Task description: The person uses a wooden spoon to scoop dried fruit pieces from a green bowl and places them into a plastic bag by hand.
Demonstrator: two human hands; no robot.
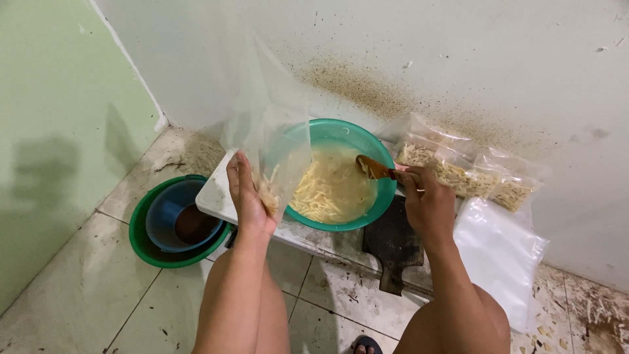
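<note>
The bag (268, 124) in the left hand (247, 196) is thin clear plastic, glossy and creased. The spoon (375, 168) in the right hand (426, 203) looks like smooth wood. The teal bowl (386, 190) is shiny plastic, as are the tubs (141, 242). The board (393, 246) is dark, matt wood. Floor tiles (78, 288) are stained and dull

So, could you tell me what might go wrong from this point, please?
The clear bag, held by the left hand alone, hangs limp, so strips may miss its mouth. The teal bowl juts past the white board and could tip while the right hand works the wooden spoon.
</note>
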